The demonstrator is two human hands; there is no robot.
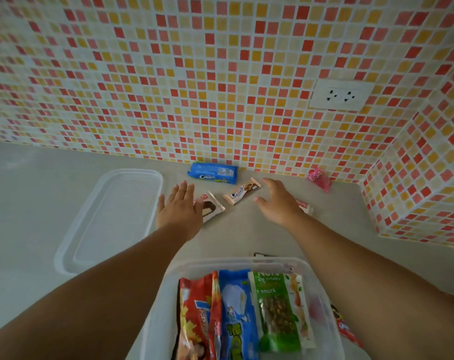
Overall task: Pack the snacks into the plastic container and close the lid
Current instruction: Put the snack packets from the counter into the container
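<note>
Container [236, 265] lidless, near counter edge.

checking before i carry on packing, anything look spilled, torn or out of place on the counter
Nothing looks spilled or damaged. The one stray is the pink packet, alone by the tiled wall corner, apart from the other loose snacks. The lid lies flat left of the container, which is open and partly filled.

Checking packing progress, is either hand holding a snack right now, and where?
Neither: left hand and right hand hover open over the wrapped bars.
</note>
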